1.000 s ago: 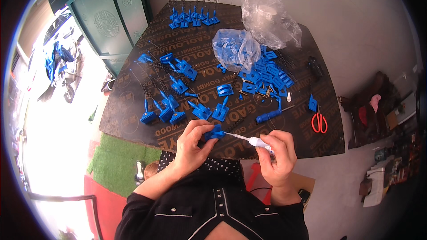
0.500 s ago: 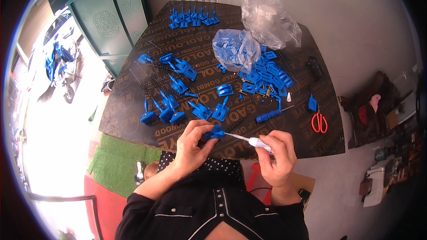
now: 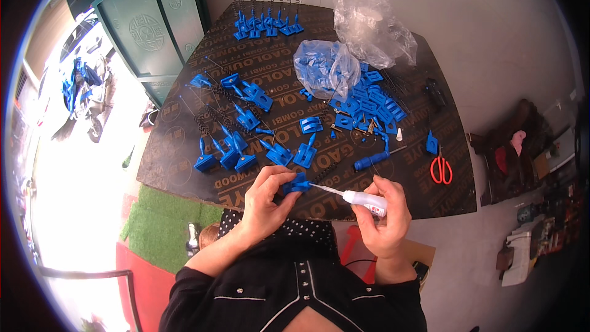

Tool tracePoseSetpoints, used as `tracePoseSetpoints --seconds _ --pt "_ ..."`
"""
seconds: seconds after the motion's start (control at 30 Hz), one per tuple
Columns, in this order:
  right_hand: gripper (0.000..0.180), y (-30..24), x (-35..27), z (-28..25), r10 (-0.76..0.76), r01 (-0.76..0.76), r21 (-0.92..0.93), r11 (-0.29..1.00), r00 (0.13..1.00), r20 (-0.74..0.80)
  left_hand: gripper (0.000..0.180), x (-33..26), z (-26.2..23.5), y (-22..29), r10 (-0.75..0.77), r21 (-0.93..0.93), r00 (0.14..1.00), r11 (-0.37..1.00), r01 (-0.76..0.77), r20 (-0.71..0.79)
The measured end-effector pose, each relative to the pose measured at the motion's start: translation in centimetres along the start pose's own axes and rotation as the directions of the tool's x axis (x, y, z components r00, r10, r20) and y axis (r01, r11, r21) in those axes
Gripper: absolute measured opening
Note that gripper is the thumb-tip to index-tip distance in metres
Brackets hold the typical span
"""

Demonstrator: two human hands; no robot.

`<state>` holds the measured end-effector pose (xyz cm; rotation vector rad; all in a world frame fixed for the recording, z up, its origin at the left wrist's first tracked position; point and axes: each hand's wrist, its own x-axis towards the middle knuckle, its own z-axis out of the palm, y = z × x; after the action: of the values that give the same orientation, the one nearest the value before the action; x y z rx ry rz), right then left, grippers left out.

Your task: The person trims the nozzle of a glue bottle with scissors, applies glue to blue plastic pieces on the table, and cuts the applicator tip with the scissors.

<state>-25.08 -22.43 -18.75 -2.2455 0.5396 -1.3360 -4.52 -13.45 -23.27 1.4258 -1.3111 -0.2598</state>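
Near the table's front edge, my left hand [image 3: 268, 203] is closed on a small blue plastic base [image 3: 297, 184], gripping it between thumb and fingers. A dark coil spring [image 3: 326, 172] runs off to the right just behind that base. My right hand [image 3: 386, 218] holds a small white squeeze bottle [image 3: 367, 201] with a long thin nozzle [image 3: 327, 189]. The nozzle points left, and its tip is at the right side of the blue base; whether they touch I cannot tell. Beyond my left hand lie several blue bases with springs and rods [image 3: 278, 154].
Loose blue plastic parts [image 3: 375, 104] are heaped at the right middle, beside a clear bag of blue pieces [image 3: 326, 67] and a crumpled clear bag [image 3: 375, 27]. A blue-handled screwdriver [image 3: 371, 160] and red-handled scissors [image 3: 440, 170] lie to the right. Upright spring assemblies [image 3: 267, 21] stand at the back.
My right fingers have shifted on the bottle, the thumb and fingertips spreading so more of its body shows. The left hand and the blue base stay in place.
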Motion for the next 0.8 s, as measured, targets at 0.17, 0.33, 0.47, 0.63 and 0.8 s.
tracePoseSetpoints --seconds 0.17,0.33,0.47,0.63,0.8 --pt "0.054 -0.1 0.0 0.0 0.063 -0.064 0.084 0.994 0.998 0.007 0.034 0.0 0.0 0.0 0.000 -0.003 1.000 1.000 0.000 0.000" --pt "0.046 -0.3 0.9 -0.3 -0.016 0.016 0.030 0.999 1.000 0.002 0.032 0.1 -0.1 0.0 -0.025 -0.036 1.000 0.999 0.026 0.017" --pt "0.042 -0.8 1.5 -0.4 -0.020 0.020 0.040 0.999 1.000 0.001 0.031 0.1 -0.2 -0.3 -0.032 -0.054 0.999 0.998 0.033 0.019" --pt "0.041 -1.4 2.4 -0.4 -0.036 0.034 0.043 0.998 0.999 0.031 0.032 -0.1 0.0 -0.9 -0.035 -0.124 0.999 0.992 0.037 0.013" --pt "0.043 -2.0 3.1 0.0 -0.019 0.016 0.070 0.997 0.999 0.049 0.032 0.0 -0.2 -1.1 -0.040 -0.151 0.999 0.988 0.042 0.016"
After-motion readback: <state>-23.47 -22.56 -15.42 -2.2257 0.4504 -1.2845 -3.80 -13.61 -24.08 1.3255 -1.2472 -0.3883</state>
